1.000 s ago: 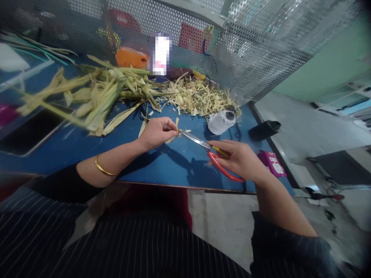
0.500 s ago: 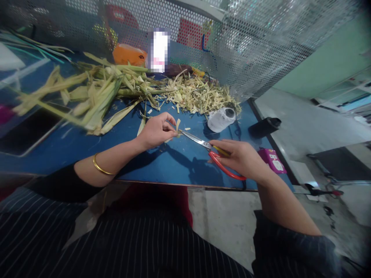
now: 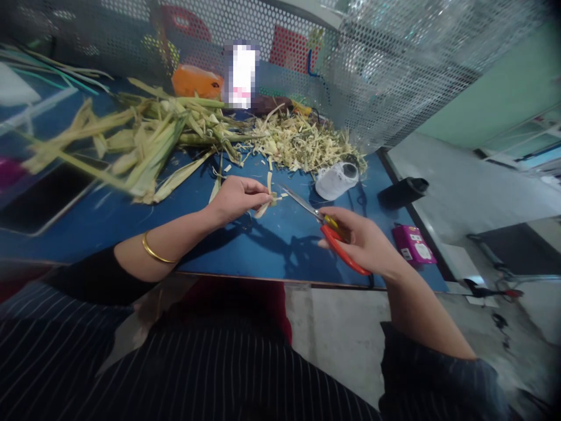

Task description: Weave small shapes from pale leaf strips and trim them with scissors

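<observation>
Pinched in the fingertips of my left hand (image 3: 241, 199) is a small knotted piece of pale dried husk strip (image 3: 274, 199), with short ends sticking out. My right hand (image 3: 362, 240) is closed around the handles of a pair of scissors (image 3: 302, 204), one red and one yellow. The scissor tips point at the husk piece but stand a little apart from it. Beyond my hands lies a heap of small husk clippings (image 3: 302, 140). Longer husk leaves (image 3: 162, 140) are piled to the left.
A white spool of thread (image 3: 336, 181) stands by the clippings. Toward the right edge are a black cylinder (image 3: 401, 193) and a purple packet (image 3: 414, 244). A dark tablet-like slab (image 3: 48, 199) lies left. A perforated metal screen (image 3: 284, 35) closes the back of the blue table (image 3: 263, 251).
The scissors have drawn back from the husk piece, and their tips are now clear of it. The piece has turned slightly in my left fingers.
</observation>
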The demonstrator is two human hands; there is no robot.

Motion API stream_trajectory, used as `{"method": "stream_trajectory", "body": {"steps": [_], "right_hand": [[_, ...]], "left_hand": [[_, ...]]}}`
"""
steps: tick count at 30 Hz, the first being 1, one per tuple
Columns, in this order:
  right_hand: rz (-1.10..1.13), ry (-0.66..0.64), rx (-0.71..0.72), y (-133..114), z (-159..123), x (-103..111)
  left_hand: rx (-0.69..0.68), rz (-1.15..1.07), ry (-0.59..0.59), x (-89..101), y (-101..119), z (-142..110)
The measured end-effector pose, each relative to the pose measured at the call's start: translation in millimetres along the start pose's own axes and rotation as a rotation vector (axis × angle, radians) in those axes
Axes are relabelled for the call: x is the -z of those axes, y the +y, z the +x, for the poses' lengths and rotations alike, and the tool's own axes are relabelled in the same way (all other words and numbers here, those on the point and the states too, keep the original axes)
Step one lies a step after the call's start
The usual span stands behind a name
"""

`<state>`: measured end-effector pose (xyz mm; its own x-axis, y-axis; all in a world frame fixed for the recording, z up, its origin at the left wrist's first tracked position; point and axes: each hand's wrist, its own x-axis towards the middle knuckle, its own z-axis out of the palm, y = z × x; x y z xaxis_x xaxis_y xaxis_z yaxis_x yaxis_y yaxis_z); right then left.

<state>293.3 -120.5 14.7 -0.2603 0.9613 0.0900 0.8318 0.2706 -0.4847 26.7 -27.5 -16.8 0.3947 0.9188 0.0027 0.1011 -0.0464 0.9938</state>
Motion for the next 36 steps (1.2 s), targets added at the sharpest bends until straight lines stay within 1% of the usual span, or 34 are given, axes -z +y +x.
{"method": "stream_trajectory", "body": {"steps": [4,8,14,18,26,28,30,33,36], "right_hand": [[-0.025,-0.029,-0.01,-11.0,3.1,-2.5],[-0.071,-0.059,0.021,-18.8,8.0,-6.6],[-0.077,-0.071,0.054,-19.9,12.6,-10.1],[-0.059,-0.062,0.051,-21.3,13.0,-11.2],[-0.066,-0.038,0.039,-17.1,10.7,-14.5],[-0.045,-0.011,0.018,-13.0,9.2,-16.6],[0.042,0.039,-0.022,-8.4,7.2,-19.6],[0.221,0.106,-0.096,-4.4,2.6,-23.2],[0.281,0.105,-0.114,-5.2,-4.7,-24.4]], "left_hand": [[-0.017,0.017,0.024,-0.9,-0.6,-0.6],[-0.047,0.068,0.034,-0.5,-2.0,-1.3],[-0.055,0.114,0.009,0.6,-7.2,0.1],[-0.069,0.13,0.008,1.4,-9.5,1.0],[-0.026,0.11,-0.017,0.9,-7.2,0.0],[-0.009,0.072,-0.01,0.7,-7.7,0.6],[0.019,-0.01,-0.001,0.7,-9.0,1.8],[0.108,-0.23,0.004,0.9,-10.5,4.4],[0.208,-0.456,0.013,1.4,-10.6,6.8]]}}
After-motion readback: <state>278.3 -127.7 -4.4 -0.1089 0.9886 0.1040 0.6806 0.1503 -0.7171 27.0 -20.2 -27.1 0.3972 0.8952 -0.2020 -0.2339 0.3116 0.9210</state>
